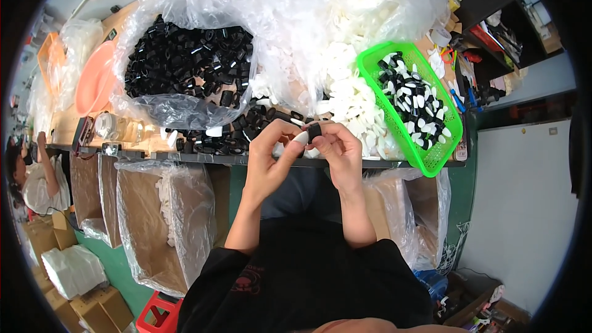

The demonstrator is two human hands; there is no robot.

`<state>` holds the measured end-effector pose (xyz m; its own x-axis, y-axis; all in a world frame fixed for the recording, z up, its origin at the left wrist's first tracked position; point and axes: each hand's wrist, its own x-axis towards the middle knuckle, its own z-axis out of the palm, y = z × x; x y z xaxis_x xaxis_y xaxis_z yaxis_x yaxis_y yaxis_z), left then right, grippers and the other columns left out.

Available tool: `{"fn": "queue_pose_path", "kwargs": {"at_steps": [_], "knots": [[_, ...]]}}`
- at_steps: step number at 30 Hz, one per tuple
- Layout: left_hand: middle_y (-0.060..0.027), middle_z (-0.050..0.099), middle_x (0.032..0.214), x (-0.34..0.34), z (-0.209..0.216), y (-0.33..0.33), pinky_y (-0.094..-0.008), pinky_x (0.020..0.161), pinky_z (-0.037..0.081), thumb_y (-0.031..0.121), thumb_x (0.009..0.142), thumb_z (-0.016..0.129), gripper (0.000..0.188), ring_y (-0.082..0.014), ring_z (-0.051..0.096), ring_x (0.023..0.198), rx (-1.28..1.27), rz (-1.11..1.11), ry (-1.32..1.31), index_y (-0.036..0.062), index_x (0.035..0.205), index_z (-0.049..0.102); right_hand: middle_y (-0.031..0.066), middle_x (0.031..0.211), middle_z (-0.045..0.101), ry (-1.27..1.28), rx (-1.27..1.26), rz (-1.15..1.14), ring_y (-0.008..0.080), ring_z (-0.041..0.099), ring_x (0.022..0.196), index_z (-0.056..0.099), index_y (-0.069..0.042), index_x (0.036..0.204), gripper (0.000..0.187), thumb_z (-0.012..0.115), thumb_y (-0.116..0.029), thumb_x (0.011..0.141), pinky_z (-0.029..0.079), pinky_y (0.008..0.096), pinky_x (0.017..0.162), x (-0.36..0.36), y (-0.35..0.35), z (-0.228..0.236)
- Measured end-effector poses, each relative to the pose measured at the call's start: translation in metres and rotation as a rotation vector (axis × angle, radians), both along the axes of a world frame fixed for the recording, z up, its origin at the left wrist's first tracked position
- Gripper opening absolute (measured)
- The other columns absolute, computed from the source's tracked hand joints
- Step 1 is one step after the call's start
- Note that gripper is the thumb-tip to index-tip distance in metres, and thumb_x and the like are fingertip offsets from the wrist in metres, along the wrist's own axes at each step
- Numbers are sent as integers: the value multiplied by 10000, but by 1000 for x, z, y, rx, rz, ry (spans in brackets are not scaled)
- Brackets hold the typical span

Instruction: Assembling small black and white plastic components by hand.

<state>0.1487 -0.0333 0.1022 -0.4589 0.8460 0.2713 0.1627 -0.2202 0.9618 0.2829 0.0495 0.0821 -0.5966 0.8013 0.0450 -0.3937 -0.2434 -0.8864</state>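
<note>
Both my hands are raised together over the table's front edge. A small white oval plastic piece (301, 138) is pinched between the thumb and fingers of my left hand (271, 151). Close against it, my right hand (343, 151) grips a short black plastic piece (314, 130); whether the two pieces touch I cannot tell. Behind my hands, many loose black hollow pieces (203, 61) fill a clear plastic bag. Loose white pieces (357, 102) are heaped to the right of them. A green basket (424, 166) at the right holds black pieces with white ones among them.
Clear plastic sheeting (283, 6) covers the back of the table. An orange-pink basin (92, 86) and a clear jar (110, 126) stand at the left. Below are plastic-lined cardboard boxes (145, 228) and a red stool (157, 314). Another person (46, 179) is at the far left.
</note>
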Motion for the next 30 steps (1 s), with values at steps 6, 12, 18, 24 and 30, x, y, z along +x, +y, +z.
{"fn": "queue_pose_path", "kwargs": {"at_steps": [6, 12, 18, 24, 30], "knots": [[-38, 615, 761, 2, -3, -5, -231, 647, 428, 83, 935, 666, 127, -82, 534, 702, -38, 36, -138, -27, 875, 648, 65, 1019, 633, 0, 19, 44, 118, 615, 895, 624, 54, 1017, 163, 716, -2, 894, 504, 242, 790, 6, 1, 6], [-88, 655, 897, -2, -9, -6, -277, 707, 466, 98, 907, 685, 145, -172, 595, 794, -37, -57, -5, -13, 994, 655, 90, 1001, 674, -172, 302, -44, 146, 635, 895, 643, 29, 990, 207, 765, 23, 823, 507, 256, 773, 12, 5, 17], [-133, 628, 1168, -13, -11, -5, -358, 900, 492, 52, 810, 743, 360, -275, 601, 1089, -11, -25, 320, 31, 1161, 665, 88, 993, 724, -427, 1031, -248, 244, 666, 898, 642, -24, 946, 293, 809, 46, 715, 536, 299, 751, 9, 2, 42], [-131, 647, 1117, -9, -10, 0, -350, 881, 499, 31, 808, 732, 304, -289, 627, 1027, 51, -25, 314, 12, 1106, 675, 101, 1005, 721, -437, 968, -262, 228, 666, 893, 626, -18, 924, 288, 823, 25, 718, 552, 306, 713, 10, -1, 38], [-117, 675, 897, -4, -15, -4, -299, 774, 497, 93, 914, 666, 147, -207, 638, 813, -7, -78, 62, -30, 995, 668, 100, 994, 696, -256, 533, -149, 163, 644, 914, 599, 6, 981, 271, 784, 49, 788, 532, 287, 809, 9, -2, 22]]}}
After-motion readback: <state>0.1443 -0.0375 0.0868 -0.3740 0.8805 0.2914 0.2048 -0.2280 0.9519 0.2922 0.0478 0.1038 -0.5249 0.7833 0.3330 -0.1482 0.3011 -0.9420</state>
